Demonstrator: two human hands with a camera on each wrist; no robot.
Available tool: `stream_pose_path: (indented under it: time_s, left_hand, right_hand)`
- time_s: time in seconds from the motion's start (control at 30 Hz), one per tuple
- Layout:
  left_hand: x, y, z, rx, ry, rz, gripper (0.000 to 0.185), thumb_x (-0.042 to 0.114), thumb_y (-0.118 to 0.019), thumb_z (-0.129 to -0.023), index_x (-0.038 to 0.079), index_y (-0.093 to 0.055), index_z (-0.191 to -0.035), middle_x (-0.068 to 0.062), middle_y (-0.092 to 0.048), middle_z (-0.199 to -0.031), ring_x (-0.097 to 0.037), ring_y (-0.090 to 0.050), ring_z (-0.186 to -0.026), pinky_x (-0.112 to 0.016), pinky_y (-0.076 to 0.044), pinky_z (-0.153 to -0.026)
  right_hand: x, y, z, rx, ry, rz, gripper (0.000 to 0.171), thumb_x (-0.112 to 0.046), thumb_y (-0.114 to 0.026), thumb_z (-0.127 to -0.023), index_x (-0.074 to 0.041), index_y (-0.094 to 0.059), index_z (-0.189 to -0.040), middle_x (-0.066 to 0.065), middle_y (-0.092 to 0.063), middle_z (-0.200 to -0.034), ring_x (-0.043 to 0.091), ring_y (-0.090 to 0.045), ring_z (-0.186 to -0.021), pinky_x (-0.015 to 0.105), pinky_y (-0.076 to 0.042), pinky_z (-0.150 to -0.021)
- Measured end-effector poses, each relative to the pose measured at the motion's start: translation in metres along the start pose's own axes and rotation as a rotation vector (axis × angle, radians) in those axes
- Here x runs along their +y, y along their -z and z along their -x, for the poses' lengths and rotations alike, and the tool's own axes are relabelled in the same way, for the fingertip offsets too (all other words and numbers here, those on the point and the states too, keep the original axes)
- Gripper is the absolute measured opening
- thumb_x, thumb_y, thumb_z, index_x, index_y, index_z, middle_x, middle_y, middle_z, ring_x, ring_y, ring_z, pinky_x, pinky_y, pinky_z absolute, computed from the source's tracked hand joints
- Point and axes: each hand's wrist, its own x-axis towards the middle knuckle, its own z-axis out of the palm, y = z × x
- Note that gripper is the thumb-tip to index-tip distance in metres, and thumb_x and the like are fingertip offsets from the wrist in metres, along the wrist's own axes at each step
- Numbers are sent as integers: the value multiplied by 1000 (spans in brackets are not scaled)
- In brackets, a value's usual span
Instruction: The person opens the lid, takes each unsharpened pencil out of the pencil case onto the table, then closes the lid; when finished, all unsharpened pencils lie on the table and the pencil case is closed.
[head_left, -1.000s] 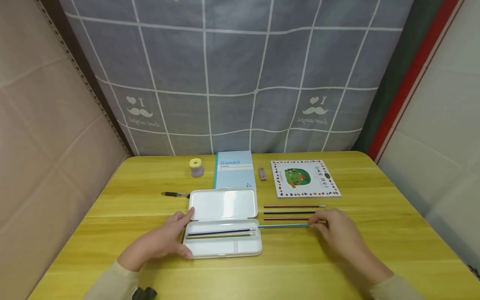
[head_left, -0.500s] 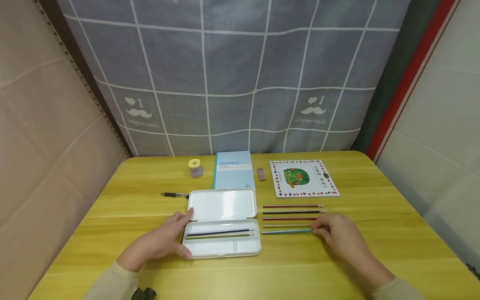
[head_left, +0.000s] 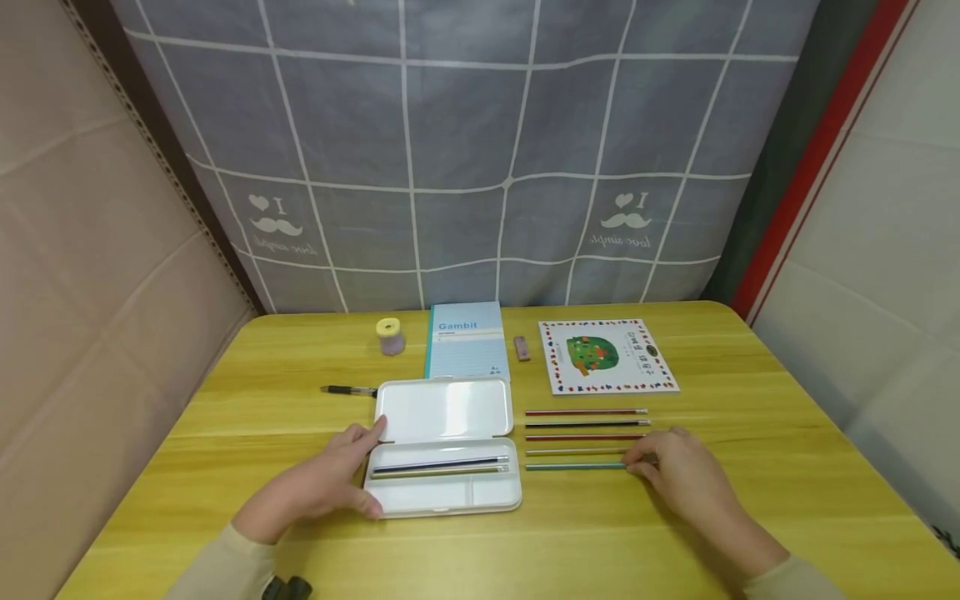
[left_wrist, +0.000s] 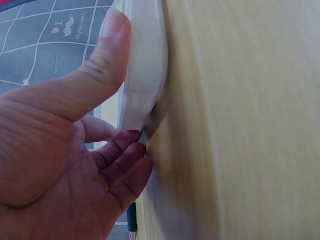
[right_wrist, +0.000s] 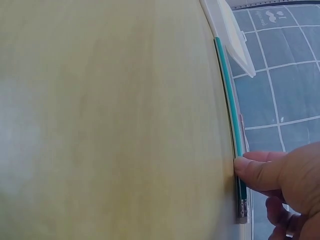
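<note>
Teal pencil [head_left: 576, 467] lies flat on the counter [head_left: 750, 517], nearest the person in a row of five loose pencils just right of the open case. Right hand [head_left: 678, 471] has its fingers [right_wrist: 252, 172] curled onto the eraser end, thumb pressing the barrel down against the wood, so the pencil sits parallel with its neighbours: grey pencil [head_left: 576, 452] next, then red pencil [head_left: 581, 437], dark pencil [head_left: 585, 424] and another red one [head_left: 585, 412] farthest. It looks thin and glossy, with a metal ferrule and small eraser [right_wrist: 242, 216] at the hand's end. Left hand [head_left: 322, 483] clasps the left end of the white pencil case [head_left: 442, 500], thumb [left_wrist: 100, 65] curled on the rim, other fingers under the edge; likely steadying it. Two pencils [head_left: 438, 467] lie in the case's tray; lid [head_left: 446, 408] is folded back flat. Behind: black pen [head_left: 348, 389], blue notebook [head_left: 468, 342], yellow-topped sharpener [head_left: 390, 335], small eraser block [head_left: 522, 348], picture booklet [head_left: 606, 357].
</note>
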Motion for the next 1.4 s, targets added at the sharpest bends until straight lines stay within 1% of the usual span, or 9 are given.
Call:
stream_pose_path:
  time_s: [0.2, 0.37, 0.57, 0.73, 0.87, 1.03, 1.23, 1.3, 1.4]
  left_hand:
    - [-1, 0, 0, -5, -9, 8, 129, 34, -94, -67, -3, -18, -165, -14, -45, -127, -33, -40, -118, -59, -38, -108]
    - [-1, 0, 1, -1, -7, 3, 129, 33, -95, -67, -3, -19, -164, -13, -45, -126, -32, -40, -118, -59, -37, -108]
    - [-1, 0, 2, 0, 3, 11, 129, 34, -94, -66, -2, -18, -165, -12, -44, -125, -32, -40, -118, -58, -38, -108]
    - [-2, 1, 2, 2, 3, 8, 129, 33, -94, -66, -3, -18, -164, -12, -44, -124, -32, -39, -117, -58, -38, -107]
    - [-2, 1, 2, 4, 2, 7, 129, 33, -95, -66, -2, -19, -165, -11, -45, -124, -32, -39, -117, -57, -39, -107]
    - [-2, 0, 0, 7, -11, 0, 130, 35, -94, -65, -2, -19, -165, -10, -45, -123, -30, -40, -116, -57, -39, -106]
    - [1, 2, 1, 10, -10, -3, 130, 34, -95, -65, -4, -19, -164, -8, -45, -120, -28, -39, -115, -55, -39, -105]
    - [2, 3, 1, 8, -9, -8, 130, 34, -95, -65, -4, -19, -164, -10, -45, -122, -29, -40, -115, -56, -39, -106]
    - [3, 3, 0, -1, -7, -3, 130, 34, -95, -65, -3, -19, -164, -12, -46, -125, -31, -40, -116, -58, -39, -107]
  right_hand:
    - [-2, 0, -1, 0, -8, -10, 20, -8, -88, -80, -26, -80, -78, -7, -76, -87, 20, -64, -83, 47, -56, -77]
    - [-4, 0, -2, 8, -18, -34, 18, -10, -89, -80, -26, -80, -80, -5, -76, -91, 24, -69, -88, 50, -57, -82]
    - [-14, 2, -6, 26, -23, -96, 13, -17, -89, -82, -26, -80, -82, -9, -75, -89, 15, -69, -86, 44, -56, -78]
    - [-33, 5, -18, 27, 16, -118, 7, -25, -89, -83, -28, -83, -86, -14, -74, -87, 10, -64, -82, 39, -53, -75]
    - [-51, 2, -29, -9, 45, -151, 8, -27, -88, -84, -26, -85, -91, -14, -75, -89, 10, -59, -79, 38, -51, -74]
    - [-70, -7, -39, -38, 62, -191, 13, -26, -89, -83, -24, -86, -95, -12, -77, -93, 9, -62, -82, 37, -52, -77]
    - [-91, -18, -51, -48, 121, -217, 17, -24, -89, -83, -23, -86, -100, -14, -78, -97, 15, -68, -95, 37, -54, -82]
    - [-99, -21, -56, -63, 139, -220, 17, -24, -88, -84, -22, -86, -101, -13, -78, -97, 15, -68, -93, 34, -54, -79]
    - [-111, -25, -62, -93, 158, -209, 17, -24, -88, -85, -22, -86, -101, -12, -78, -96, 12, -61, -85, 29, -48, -72]
